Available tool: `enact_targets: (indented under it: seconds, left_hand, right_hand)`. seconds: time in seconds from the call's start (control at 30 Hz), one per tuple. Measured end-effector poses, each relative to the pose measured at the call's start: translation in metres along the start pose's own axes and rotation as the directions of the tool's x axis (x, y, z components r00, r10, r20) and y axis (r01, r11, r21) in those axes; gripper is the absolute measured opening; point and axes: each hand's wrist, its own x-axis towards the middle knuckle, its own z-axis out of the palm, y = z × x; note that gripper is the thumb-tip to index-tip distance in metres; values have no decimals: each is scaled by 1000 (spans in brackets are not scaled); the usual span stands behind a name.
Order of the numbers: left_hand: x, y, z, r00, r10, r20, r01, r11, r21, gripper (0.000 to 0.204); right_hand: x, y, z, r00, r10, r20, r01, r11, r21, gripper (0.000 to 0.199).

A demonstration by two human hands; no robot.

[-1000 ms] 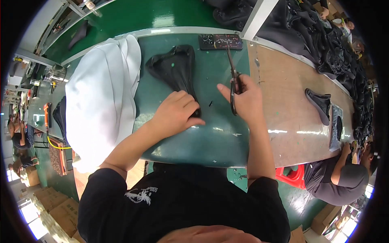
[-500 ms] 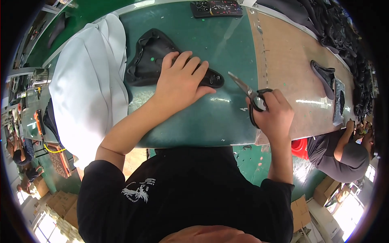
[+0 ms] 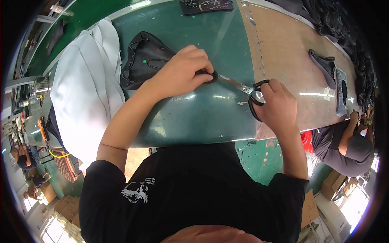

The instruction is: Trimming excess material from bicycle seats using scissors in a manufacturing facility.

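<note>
A black bicycle saddle cover (image 3: 144, 54) lies on the green tabletop, its wide end to the left and its narrow nose to the right. My left hand (image 3: 187, 71) is closed on the nose, thumb and fingers pinching it near the tip. In my right hand (image 3: 278, 106) are black-handled scissors (image 3: 245, 88), fingers through the loops. Their blades point left, with the tips at the nose's end. Whether the tips touch the cover, I cannot tell. A small green dot marks the cover's inside.
White folded sheets (image 3: 87, 81) stand along the left. At the far edge lies a black phone-like object (image 3: 206, 7). On the brown board to the right are a dark saddle-shaped piece (image 3: 323, 67) and a clear bag (image 3: 341, 93). Another person (image 3: 344, 150) works at the right.
My left hand has shifted right from lying spread over the cover to pinching its nose. The scissors have come left to the nose tip, their blades closer to it.
</note>
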Motion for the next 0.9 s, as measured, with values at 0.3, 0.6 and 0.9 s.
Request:
enact_targets:
  seconds: [0.3,0.6,0.9]
  left_hand:
    - [4,-1,4,999,14,46,-15,1000,17,9]
    - [2,-2,6,999,16,31,-16,1000,3,9]
    - [0,-4,9,1000,2,18,-2,1000,13,8]
  right_hand:
    - [19,4,-8,992,-93,84,99,993,-61,28]
    - [41,1,-13,962,-209,176,235,961,-142,29]
    - [69,-3,-21,899,-273,343,361,906,-223,6]
